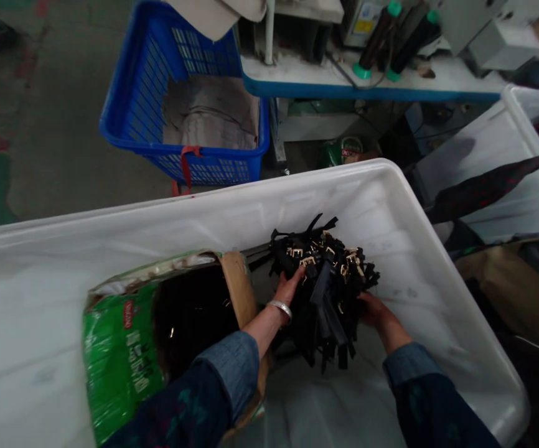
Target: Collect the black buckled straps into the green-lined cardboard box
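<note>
A big bundle of black straps with gold buckles (328, 286) is between my two hands inside the white plastic bin (381, 205). On its left side, my left hand (290, 289) is closed on the bundle, thumb near a buckle and a silver bangle at the wrist. From the right, my right hand (376, 311) grips the bundle, its fingertips partly hidden behind the straps. Beside my left arm lies an opened green cardboard box (120, 348) with dark contents, partly covered by my sleeve.
Beyond the bin stands a blue plastic basket (124, 118) holding stacked greyish pieces (218, 118). A sewing table (297, 71) with dark thread spools (376, 40) is at the back. Another white bin (475, 162) with dark material stands at the right.
</note>
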`<state>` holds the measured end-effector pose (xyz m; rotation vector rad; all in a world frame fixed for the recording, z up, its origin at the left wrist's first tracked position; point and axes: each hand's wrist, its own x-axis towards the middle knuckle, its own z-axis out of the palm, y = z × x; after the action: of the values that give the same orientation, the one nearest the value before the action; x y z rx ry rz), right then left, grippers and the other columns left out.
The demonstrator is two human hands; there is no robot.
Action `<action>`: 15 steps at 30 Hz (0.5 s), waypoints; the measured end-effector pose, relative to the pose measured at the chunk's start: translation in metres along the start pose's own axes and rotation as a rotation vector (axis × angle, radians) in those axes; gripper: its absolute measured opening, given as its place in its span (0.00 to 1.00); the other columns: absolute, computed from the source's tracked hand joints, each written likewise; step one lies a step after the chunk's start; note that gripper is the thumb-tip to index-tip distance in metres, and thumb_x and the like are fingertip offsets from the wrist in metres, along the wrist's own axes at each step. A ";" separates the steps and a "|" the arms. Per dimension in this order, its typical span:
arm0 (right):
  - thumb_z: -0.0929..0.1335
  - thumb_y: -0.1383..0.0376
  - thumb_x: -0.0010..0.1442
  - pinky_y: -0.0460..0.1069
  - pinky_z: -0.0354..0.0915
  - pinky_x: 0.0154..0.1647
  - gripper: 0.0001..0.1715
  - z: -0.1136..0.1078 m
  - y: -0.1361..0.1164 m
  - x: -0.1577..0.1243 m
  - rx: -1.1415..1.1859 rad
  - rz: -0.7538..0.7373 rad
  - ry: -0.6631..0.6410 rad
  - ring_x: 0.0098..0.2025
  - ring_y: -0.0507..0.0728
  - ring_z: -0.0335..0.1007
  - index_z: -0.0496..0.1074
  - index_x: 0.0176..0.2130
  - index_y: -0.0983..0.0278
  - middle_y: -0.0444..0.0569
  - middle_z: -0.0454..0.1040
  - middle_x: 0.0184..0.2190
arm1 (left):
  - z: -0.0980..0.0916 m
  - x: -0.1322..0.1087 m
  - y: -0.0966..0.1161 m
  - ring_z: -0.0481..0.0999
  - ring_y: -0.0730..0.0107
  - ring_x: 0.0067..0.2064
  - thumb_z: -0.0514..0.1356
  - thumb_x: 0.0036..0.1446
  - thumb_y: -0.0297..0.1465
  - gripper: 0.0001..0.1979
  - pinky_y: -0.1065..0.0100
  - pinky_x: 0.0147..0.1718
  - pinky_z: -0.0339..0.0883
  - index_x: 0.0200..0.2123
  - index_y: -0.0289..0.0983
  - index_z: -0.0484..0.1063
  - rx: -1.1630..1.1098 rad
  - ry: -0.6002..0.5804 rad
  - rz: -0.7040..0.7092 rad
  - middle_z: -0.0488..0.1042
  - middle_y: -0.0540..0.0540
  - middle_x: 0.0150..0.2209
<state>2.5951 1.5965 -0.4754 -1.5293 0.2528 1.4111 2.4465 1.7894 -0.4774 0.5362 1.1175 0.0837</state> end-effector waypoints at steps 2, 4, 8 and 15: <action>0.74 0.58 0.36 0.63 0.67 0.54 0.19 0.001 -0.016 -0.017 -0.021 0.016 -0.013 0.46 0.69 0.76 0.76 0.32 0.62 0.50 0.81 0.30 | 0.005 -0.017 -0.001 0.76 0.56 0.51 0.63 0.59 0.44 0.29 0.52 0.52 0.69 0.59 0.39 0.63 -0.035 0.001 -0.004 0.74 0.39 0.53; 0.75 0.58 0.35 0.62 0.67 0.54 0.17 0.002 -0.032 -0.036 -0.046 -0.016 -0.009 0.46 0.68 0.76 0.76 0.29 0.61 0.49 0.81 0.29 | 0.011 -0.034 0.002 0.76 0.55 0.52 0.65 0.54 0.49 0.35 0.54 0.53 0.69 0.59 0.40 0.62 -0.075 -0.019 -0.002 0.75 0.39 0.53; 0.76 0.57 0.35 0.62 0.68 0.54 0.15 0.007 -0.052 -0.078 -0.070 -0.134 0.027 0.43 0.67 0.76 0.76 0.27 0.59 0.46 0.81 0.28 | 0.022 -0.071 0.023 0.74 0.53 0.56 0.69 0.47 0.50 0.37 0.57 0.56 0.67 0.56 0.41 0.64 -0.151 -0.089 0.054 0.75 0.39 0.55; 0.77 0.56 0.40 0.64 0.66 0.56 0.21 0.073 -0.068 -0.147 -0.078 -0.322 -0.044 0.51 0.68 0.73 0.79 0.36 0.56 0.51 0.80 0.44 | -0.002 -0.156 0.084 0.72 0.50 0.58 0.74 0.41 0.47 0.38 0.57 0.57 0.67 0.54 0.41 0.68 -0.205 -0.180 0.179 0.75 0.42 0.55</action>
<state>2.5540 1.6175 -0.3039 -1.5215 -0.0752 1.2075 2.3914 1.8124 -0.3106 0.4491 0.8719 0.2968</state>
